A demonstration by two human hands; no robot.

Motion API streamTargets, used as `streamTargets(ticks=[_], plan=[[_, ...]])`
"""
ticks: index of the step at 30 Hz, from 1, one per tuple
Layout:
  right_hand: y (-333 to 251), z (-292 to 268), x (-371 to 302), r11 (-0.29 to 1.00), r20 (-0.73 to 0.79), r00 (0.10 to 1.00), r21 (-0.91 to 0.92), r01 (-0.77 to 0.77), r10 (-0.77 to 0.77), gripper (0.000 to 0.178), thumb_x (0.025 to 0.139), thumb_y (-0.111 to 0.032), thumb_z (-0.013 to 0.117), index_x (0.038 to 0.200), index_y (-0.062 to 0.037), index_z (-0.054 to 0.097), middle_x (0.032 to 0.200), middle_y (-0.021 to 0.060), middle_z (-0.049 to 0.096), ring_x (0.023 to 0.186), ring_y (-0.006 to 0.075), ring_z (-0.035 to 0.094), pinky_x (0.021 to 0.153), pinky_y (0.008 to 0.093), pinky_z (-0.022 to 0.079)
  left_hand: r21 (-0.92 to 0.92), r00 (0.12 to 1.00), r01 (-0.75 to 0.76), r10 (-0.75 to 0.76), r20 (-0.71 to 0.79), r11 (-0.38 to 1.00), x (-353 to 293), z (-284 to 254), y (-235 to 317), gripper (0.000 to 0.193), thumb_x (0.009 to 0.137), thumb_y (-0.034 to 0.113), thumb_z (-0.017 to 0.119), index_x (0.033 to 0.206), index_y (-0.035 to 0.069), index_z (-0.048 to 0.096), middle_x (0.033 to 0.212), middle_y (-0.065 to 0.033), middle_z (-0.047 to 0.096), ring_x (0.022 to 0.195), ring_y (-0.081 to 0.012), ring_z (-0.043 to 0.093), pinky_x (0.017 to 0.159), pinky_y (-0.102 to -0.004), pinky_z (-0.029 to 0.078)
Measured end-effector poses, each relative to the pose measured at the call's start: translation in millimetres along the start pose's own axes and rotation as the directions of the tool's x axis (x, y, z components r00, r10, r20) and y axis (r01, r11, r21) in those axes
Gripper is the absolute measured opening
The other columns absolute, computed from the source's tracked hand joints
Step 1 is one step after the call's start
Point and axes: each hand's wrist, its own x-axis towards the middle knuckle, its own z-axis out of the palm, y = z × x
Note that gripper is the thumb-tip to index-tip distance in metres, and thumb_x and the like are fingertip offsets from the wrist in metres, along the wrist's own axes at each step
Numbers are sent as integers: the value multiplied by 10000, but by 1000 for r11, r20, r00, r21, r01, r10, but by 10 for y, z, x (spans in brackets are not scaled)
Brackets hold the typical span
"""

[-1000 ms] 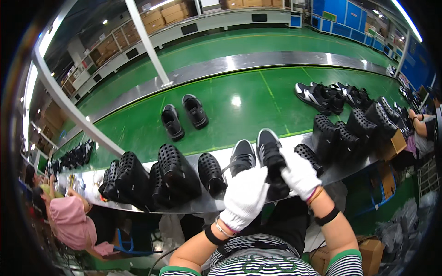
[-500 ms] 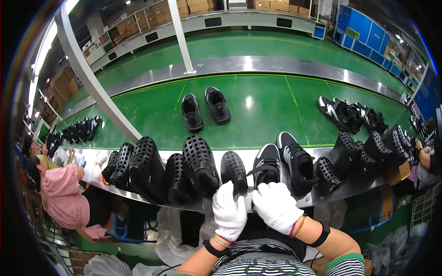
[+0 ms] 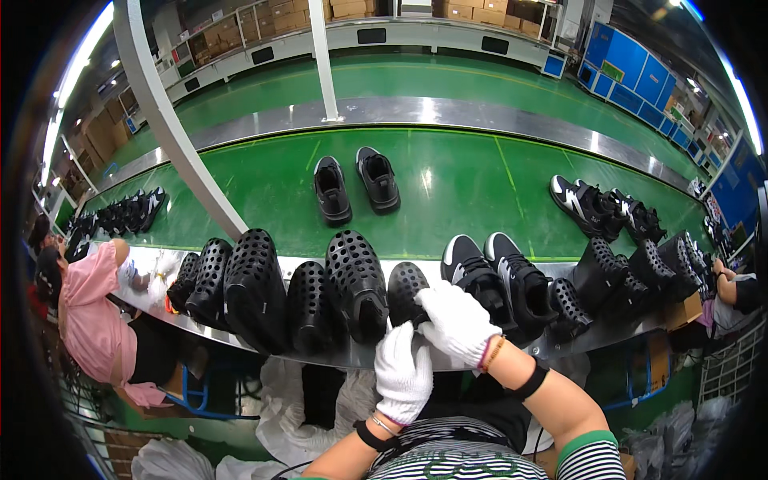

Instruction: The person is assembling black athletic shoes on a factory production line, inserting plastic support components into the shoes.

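In front of me stands a small black perforated shoe form (image 3: 408,290), toe pointing away. My right hand (image 3: 460,322), in a white knit glove, has its fingers closed around the right side of the form's near end. My left hand (image 3: 402,376), gloved alike, is just below; its fingers are bent together by that same end, and whatever they hold is hidden. Just right of the form stand two black sneakers with grey toes, a left one (image 3: 476,276) and a right one (image 3: 520,280), side by side. The right hand partly covers the left sneaker's heel.
More perforated forms (image 3: 350,264) line the metal ledge (image 3: 320,352) on both sides. Beyond it, a green belt (image 3: 448,192) carries a sneaker pair (image 3: 331,192) and more sneakers (image 3: 588,204) at right. A slanting white post (image 3: 172,120) rises at left. A person in pink (image 3: 96,312) sits far left.
My right hand has moved left from the left sneaker's heel to the small form. That sneaker now sits further forward, its strap no longer sticking out. My left hand has dropped slightly.
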Motion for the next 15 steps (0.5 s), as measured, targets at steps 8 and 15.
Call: streamTargets(ticks=[8,15], plan=[[-209,-354,-75,986,205,964,-35,-165,169,287,747,-205,782,958,-56,657,956,170,633,919,385,644,802,471,534,-31,999,-29,29,-20,999,-5,-190,84,499,813,14,748,1282,-46,589,1057,-161,615,800,-255,620,812,-354,531],[-134,-730,-708,968,-44,967,0,251,-251,320,638,-134,834,900,-95,655,854,81,629,823,315,626,739,429,496,-689,911,375,-382,152,620,190,-330,385,731,882,170,757,1471,-67,394,1243,-173,571,1098,-235,590,990,-361,483]])
